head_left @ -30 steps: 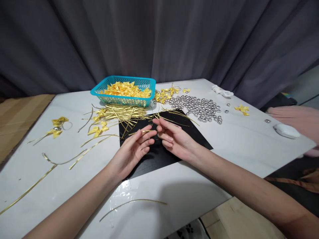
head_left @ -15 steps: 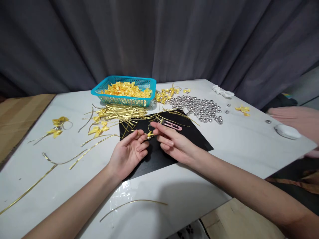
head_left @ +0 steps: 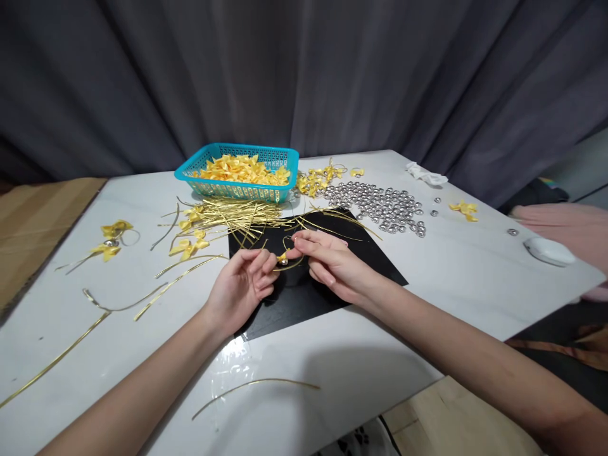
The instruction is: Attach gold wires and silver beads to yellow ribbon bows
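Pinching from both sides, the left hand (head_left: 240, 285) and the right hand (head_left: 332, 263) meet over the black sheet (head_left: 351, 253) at the middle of the white table (head_left: 456, 278). Between their fingertips sits a small yellow bow (head_left: 284, 257) with a thin gold wire loop (head_left: 292, 244) curving above and below it. Each grip is pressed together on this piece, the left from 9 o'clock, the right from 3 o'clock.

At 12 o'clock from the hands lies a pile of gold wires (head_left: 232, 218), and behind it stands a blue basket (head_left: 237, 188) full of yellow bows. At 1 o'clock, silver beads (head_left: 380, 204) are spread out. At 9 o'clock some finished bows (head_left: 111, 240) rest near the table edge. At 6 o'clock one gold wire (head_left: 256, 387) lies alone.
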Available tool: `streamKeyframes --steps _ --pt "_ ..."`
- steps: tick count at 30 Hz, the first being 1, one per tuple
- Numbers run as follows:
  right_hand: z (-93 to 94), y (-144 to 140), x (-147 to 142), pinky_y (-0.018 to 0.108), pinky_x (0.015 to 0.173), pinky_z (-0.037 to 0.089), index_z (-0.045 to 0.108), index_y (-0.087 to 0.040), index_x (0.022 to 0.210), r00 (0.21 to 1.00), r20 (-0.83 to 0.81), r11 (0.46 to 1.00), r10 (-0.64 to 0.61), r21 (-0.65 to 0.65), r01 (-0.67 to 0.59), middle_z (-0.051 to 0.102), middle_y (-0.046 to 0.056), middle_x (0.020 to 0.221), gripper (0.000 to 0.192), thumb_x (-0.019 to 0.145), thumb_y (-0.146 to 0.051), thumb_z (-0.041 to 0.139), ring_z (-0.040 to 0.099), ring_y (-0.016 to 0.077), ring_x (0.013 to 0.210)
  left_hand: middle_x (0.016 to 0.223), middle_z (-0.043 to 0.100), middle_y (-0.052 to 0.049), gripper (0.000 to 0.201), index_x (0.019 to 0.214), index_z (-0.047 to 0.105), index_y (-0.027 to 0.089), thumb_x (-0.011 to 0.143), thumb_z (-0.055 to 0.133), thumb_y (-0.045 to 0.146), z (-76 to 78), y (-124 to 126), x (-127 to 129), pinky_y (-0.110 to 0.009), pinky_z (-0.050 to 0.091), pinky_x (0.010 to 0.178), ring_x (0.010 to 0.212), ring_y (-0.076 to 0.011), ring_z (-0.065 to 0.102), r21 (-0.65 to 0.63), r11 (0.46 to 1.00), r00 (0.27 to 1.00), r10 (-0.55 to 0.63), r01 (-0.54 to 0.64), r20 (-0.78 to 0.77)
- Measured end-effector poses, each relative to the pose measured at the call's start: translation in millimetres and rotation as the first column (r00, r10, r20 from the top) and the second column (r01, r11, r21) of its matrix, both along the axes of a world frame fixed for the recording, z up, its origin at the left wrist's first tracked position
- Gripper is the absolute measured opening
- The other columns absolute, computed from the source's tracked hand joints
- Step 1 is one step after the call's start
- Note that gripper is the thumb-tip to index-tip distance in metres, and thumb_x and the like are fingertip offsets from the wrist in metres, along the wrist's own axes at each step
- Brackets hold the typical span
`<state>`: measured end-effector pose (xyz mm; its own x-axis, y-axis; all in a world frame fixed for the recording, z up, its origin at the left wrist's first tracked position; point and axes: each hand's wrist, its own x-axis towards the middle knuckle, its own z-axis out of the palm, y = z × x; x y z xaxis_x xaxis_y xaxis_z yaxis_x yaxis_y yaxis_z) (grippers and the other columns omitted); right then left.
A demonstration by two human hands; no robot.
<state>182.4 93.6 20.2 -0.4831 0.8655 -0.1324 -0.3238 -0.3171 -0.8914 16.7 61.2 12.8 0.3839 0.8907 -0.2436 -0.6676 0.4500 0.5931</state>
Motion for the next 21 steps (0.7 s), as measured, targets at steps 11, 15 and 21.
streamKeyframes --steps 11,15,21 --pt "2.3 0.7 4.3 0.013 0.033 0.037 0.064 -0.013 0.074 0.957 0.161 0.955 0.240 0.140 -0.262 0.065 -0.003 0.063 0.020 0.075 -0.033 0.069 0.042 0.0001 0.034 0.041 0.012 0.008 0.039 0.041 0.033 0.019 0.077 0.045 0.027 -9.0 1.2 1.8 -0.019 0.019 0.037 0.038 -0.0064 0.013 0.194 0.960 0.924 -0.124 0.204 -0.362" --pt "1.7 1.3 3.1 0.015 0.043 0.047 0.069 -0.013 0.076 0.951 0.175 0.948 0.254 0.152 -0.281 0.052 -0.007 0.051 0.018 0.077 -0.031 0.067 0.045 0.0020 0.042 0.036 0.021 0.005 0.043 0.035 0.035 0.018 0.078 0.041 0.022 -8.1 0.0 1.8 -0.019 0.030 0.042 0.038 -0.0072 0.023 0.210 0.971 0.951 -0.041 0.110 -0.307" --pt "2.0 0.5 2.5 0.011 0.037 0.037 0.070 -0.013 0.073 0.989 0.061 0.989 0.137 0.049 -0.141 0.063 -0.003 0.060 0.016 0.066 -0.026 0.076 0.038 -0.0019 0.036 0.053 0.033 0.001 0.039 0.041 0.044 0.015 0.080 0.038 0.018 -2.3 3.1 -4.1 -0.019 0.034 0.045 0.048 -0.0085 0.032 0.105 0.993 0.994 -0.046 0.056 -0.098"
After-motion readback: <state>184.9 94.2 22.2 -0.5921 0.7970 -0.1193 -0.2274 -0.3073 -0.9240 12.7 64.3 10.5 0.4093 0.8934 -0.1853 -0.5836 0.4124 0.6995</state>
